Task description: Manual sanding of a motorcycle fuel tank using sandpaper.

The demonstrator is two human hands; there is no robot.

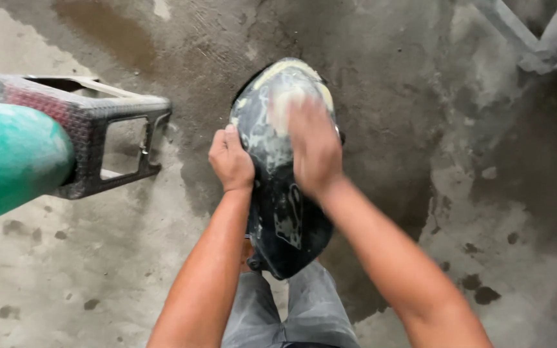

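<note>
Two hands: left hand [230, 160] grips panel [285, 212], right hand [314, 149] flat.

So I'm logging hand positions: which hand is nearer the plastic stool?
Left. The left hand grips the left edge of the dark soapy panel, on the side facing the stool; the right hand lies flat on the panel, farther off.

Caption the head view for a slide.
Left hand steadies a soapy black panel while right hand presses on its suds.
</note>
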